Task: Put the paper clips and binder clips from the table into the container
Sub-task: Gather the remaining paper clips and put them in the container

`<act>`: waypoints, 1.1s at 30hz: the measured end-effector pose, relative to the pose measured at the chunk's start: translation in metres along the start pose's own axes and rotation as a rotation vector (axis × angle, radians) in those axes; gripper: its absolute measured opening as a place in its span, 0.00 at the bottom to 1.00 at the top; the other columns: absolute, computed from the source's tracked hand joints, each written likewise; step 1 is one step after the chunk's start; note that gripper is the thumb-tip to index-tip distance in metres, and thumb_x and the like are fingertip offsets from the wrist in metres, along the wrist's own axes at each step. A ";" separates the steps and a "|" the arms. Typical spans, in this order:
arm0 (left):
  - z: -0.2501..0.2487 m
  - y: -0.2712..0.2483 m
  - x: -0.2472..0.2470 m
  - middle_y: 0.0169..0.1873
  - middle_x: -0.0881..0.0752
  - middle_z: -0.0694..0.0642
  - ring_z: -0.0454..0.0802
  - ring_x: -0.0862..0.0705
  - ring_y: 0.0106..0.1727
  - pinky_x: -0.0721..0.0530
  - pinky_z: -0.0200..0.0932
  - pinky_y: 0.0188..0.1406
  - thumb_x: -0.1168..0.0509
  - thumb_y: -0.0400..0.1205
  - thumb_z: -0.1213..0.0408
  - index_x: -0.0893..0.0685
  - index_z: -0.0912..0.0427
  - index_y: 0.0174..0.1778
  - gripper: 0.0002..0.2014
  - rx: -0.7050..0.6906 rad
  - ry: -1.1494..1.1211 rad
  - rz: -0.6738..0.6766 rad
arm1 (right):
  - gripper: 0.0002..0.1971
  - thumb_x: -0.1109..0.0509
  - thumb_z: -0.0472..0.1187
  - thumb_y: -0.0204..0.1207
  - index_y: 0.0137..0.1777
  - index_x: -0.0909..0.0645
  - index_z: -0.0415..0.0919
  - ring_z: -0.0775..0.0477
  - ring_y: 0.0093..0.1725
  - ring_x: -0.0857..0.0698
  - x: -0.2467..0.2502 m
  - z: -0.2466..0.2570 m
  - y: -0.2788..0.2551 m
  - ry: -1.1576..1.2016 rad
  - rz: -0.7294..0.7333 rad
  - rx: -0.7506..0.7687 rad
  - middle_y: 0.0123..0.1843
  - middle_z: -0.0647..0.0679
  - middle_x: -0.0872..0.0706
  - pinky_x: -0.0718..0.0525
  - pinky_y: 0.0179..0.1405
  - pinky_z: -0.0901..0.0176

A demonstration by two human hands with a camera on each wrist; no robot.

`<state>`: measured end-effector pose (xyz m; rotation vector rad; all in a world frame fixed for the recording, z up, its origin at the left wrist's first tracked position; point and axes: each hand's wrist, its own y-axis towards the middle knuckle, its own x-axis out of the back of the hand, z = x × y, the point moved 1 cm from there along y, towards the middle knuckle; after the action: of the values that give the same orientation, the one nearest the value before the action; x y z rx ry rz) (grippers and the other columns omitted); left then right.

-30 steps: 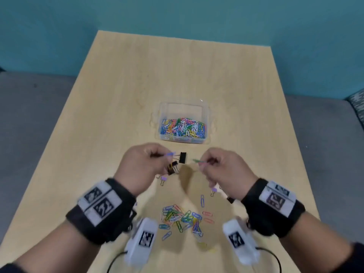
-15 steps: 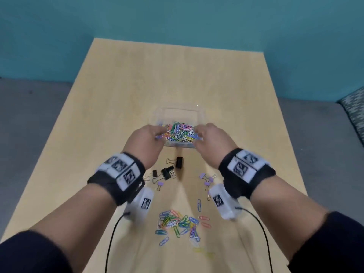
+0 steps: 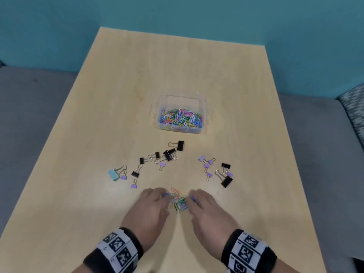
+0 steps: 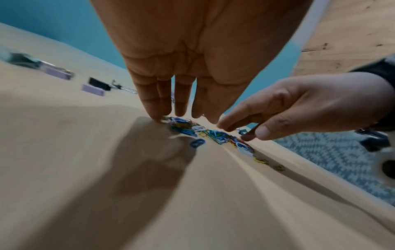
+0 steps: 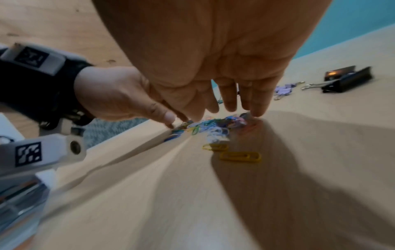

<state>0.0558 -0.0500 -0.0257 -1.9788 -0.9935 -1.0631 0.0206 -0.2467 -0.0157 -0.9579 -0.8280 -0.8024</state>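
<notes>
Coloured wire, a tangle of paper clips (image 3: pixel 178 200), lies nearest me on the bench (image 3: pixel 78 174), and I take that heap as my landmark. My left hand (image 3: pixel 149 209) is on its left flank and my right hand (image 3: pixel 206 211) on its right, each with fingers held straight and close together, tips down at the edge of the heap, gripping nothing. In the wrist views the fingertips (image 4: pixel 157 116) meet the wood right at the rim of the pile. 2 yellow clips (image 5: pixel 240 157) lie just on my side of the heap, apart from it.

Beyond the heap to the left are scattered binder clips (image 3: pixel 167 154), black, purple and 1 pale blue; beyond it to the right is a smaller group (image 3: pixel 224 174), black and purple. Farther still, straight past the heap, stands the clear container (image 3: pixel 182 99), with many coloured paper clips already in its bottom.

I judge the step to be gathering: I am herding the loose paper clips together for a 2-handed scoop. The next move calls for closing both hands under the pile and lifting without spilling, then carrying it over the binder clips to the container. The 2 yellow strays will likely need a separate pick, and all the binder clips remain to be moved.
</notes>
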 end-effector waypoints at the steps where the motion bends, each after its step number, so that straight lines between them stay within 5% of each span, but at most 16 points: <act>1: 0.004 -0.005 0.003 0.58 0.19 0.49 0.53 0.23 0.53 0.18 0.46 0.53 0.30 0.71 0.55 0.20 0.49 0.63 0.22 0.065 -0.043 -0.005 | 0.30 0.35 0.40 0.73 0.76 0.35 0.43 0.41 0.69 0.29 0.003 -0.003 -0.005 0.038 -0.028 -0.052 0.72 0.46 0.30 0.24 0.67 0.54; 5: 0.006 -0.015 0.000 0.64 0.30 0.49 0.52 0.33 0.59 0.27 0.45 0.62 0.28 0.71 0.50 0.33 0.48 0.76 0.37 0.213 -0.120 0.087 | 0.40 0.32 0.54 0.74 0.80 0.52 0.55 0.45 0.63 0.33 0.000 -0.009 -0.019 0.107 -0.009 -0.254 0.70 0.52 0.38 0.25 0.58 0.58; 9: -0.009 0.004 -0.007 0.65 0.33 0.50 0.52 0.35 0.60 0.26 0.47 0.62 0.30 0.73 0.57 0.37 0.47 0.77 0.36 0.198 -0.092 0.082 | 0.38 0.29 0.51 0.72 0.78 0.46 0.55 0.45 0.59 0.33 -0.008 0.004 0.004 0.148 -0.042 -0.217 0.66 0.51 0.36 0.23 0.54 0.54; 15: -0.014 0.034 -0.012 0.49 0.29 0.50 0.50 0.30 0.49 0.22 0.46 0.46 0.35 0.77 0.64 0.19 0.51 0.56 0.12 0.174 -0.099 0.018 | 0.13 0.35 0.37 0.78 0.60 0.28 0.46 0.44 0.53 0.29 -0.006 0.008 0.042 0.166 -0.118 -0.190 0.58 0.47 0.32 0.21 0.46 0.52; 20: -0.009 0.046 -0.012 0.47 0.26 0.53 0.53 0.24 0.46 0.21 0.49 0.43 0.38 0.80 0.66 0.17 0.56 0.49 0.06 0.151 -0.052 0.018 | 0.12 0.37 0.27 0.73 0.51 0.28 0.43 0.45 0.43 0.30 0.000 0.003 0.053 0.092 -0.078 -0.128 0.53 0.44 0.29 0.28 0.37 0.52; 27: -0.002 0.049 -0.011 0.39 0.26 0.50 0.52 0.23 0.34 0.21 0.47 0.33 0.33 0.76 0.70 0.18 0.56 0.40 0.04 0.184 -0.055 0.020 | 0.08 0.36 0.32 0.78 0.43 0.31 0.43 0.46 0.32 0.33 0.011 -0.003 0.056 0.116 -0.037 -0.144 0.45 0.48 0.31 0.34 0.32 0.55; 33: 0.001 0.049 0.006 0.40 0.22 0.50 0.50 0.21 0.39 0.25 0.44 0.37 0.36 0.80 0.64 0.14 0.53 0.41 0.06 0.268 -0.237 0.028 | 0.04 0.35 0.39 0.79 0.42 0.23 0.44 0.44 0.40 0.20 0.027 -0.011 0.056 0.377 -0.008 -0.222 0.43 0.49 0.23 0.23 0.39 0.54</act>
<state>0.1001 -0.0714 -0.0302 -1.9169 -1.1635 -0.6509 0.0835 -0.2425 -0.0167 -0.9578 -0.4214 -1.0585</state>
